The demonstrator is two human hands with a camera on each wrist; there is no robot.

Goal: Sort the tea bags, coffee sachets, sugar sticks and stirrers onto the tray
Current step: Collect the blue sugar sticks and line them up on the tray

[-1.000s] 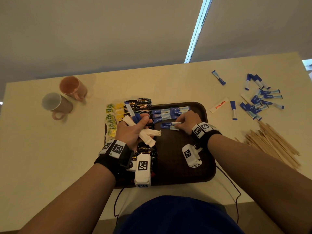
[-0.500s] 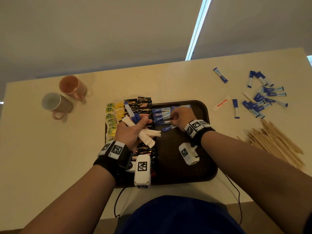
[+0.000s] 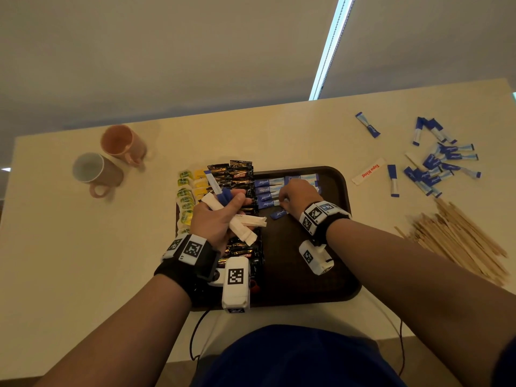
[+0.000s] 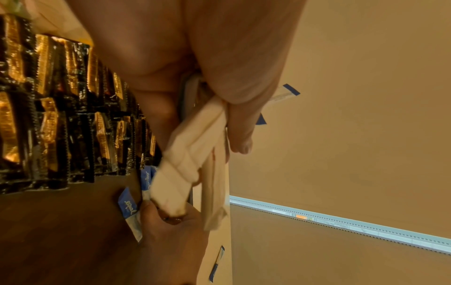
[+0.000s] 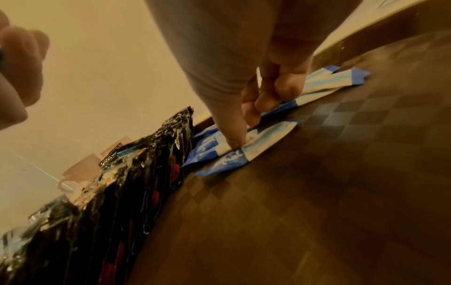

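A dark brown tray [image 3: 329, 289] lies in front of me. Yellow-green tea bags [image 3: 185, 191] and black coffee sachets [image 3: 237, 171] line its left side, and blue sugar sticks [image 3: 268, 189] lie in a row at the back. My left hand [image 3: 220, 216] hovers over the coffee sachets and grips a bundle of white sugar sticks [image 4: 185, 164] plus blue ones [image 3: 213, 182]. My right hand [image 3: 300, 194] is low on the tray. Its thumb and curled fingers pinch the white end of one blue sugar stick [image 5: 244, 156], which lies flat just below the row.
Loose blue sugar sticks [image 3: 438, 163] are scattered on the table at the far right. One white sachet [image 3: 368, 170] lies near them. Wooden stirrers [image 3: 458, 238] are piled right of the tray. Two mugs [image 3: 122, 143] [image 3: 95, 173] lie on their sides at the far left.
My right hand slid the blue stick from the middle of the tray back and left towards the row of blue sticks. The left hand kept its bundle and stayed put.
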